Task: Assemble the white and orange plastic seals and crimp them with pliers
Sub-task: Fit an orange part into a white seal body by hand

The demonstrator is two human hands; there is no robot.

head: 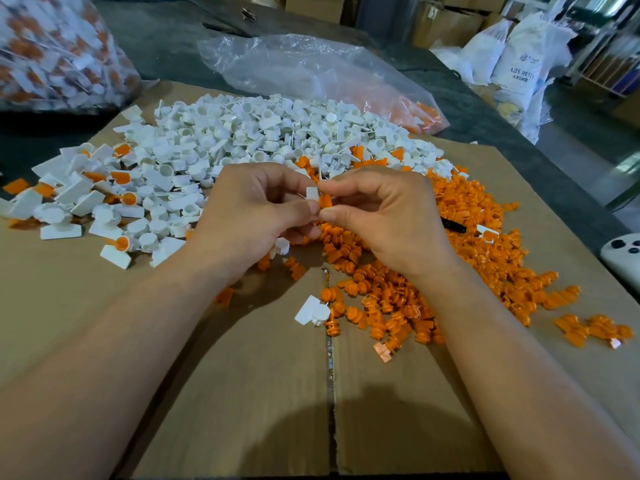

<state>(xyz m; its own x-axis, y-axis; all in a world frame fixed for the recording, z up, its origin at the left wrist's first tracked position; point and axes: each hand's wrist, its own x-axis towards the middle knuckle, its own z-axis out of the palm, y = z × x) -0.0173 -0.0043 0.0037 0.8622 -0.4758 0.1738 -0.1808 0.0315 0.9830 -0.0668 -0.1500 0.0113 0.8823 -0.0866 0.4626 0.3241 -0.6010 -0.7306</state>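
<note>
Across the cardboard [242, 393] the heap of white seal bodies [263, 133] lies beyond my hands, with the orange inserts [467, 216] spread to my right. My left hand [256, 213] pinches one white body [311, 193] and my right hand [384, 216] pinches an orange insert [325, 201], the two parts touching. Both look light, stiff and slick, so I'd hold them by their edges.

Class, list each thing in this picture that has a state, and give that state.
left hand, pinching the white piece
right hand, pinching the orange piece
clear bag, slack, few orange pieces inside
bag of seals, bulging
cardboard, laid flat
</note>
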